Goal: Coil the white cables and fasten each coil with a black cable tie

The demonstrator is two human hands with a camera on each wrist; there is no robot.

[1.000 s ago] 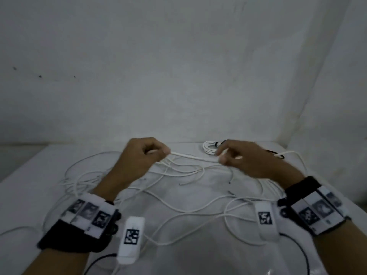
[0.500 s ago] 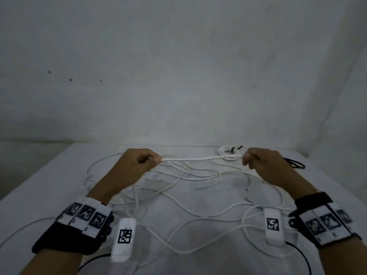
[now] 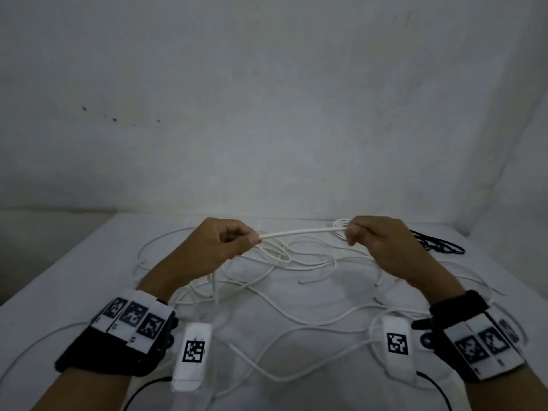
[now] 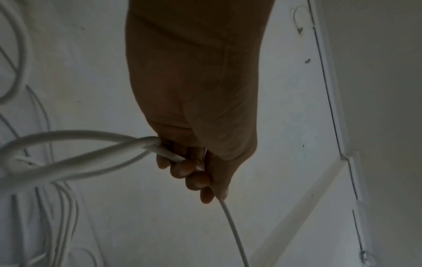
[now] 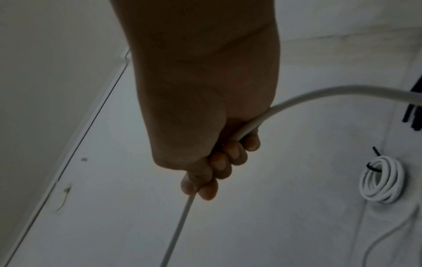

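Observation:
A white cable (image 3: pixel 302 232) runs nearly straight between my two hands above the table. My left hand (image 3: pixel 228 241) grips it at the left, fingers curled round it and round a few loops (image 4: pixel 75 155) that hang from the fist. My right hand (image 3: pixel 364 235) holds the other end of the span in a fist; the cable (image 5: pixel 294 103) passes through the curled fingers and trails off. Several loose white cables (image 3: pixel 284 292) lie tangled on the table below. One finished coil (image 5: pixel 381 182) with a black tie lies at the back right. Spare black ties (image 3: pixel 436 246) lie beyond my right hand.
The white table (image 3: pixel 74 286) meets white walls at the back and on the right. Loose cable strands spread over most of its middle and toward the front edge. Both wrists wear black bands with marker tags.
Both hands have drawn apart, so the cable span between them is longer. The right hand moved right, in front of the tied coil.

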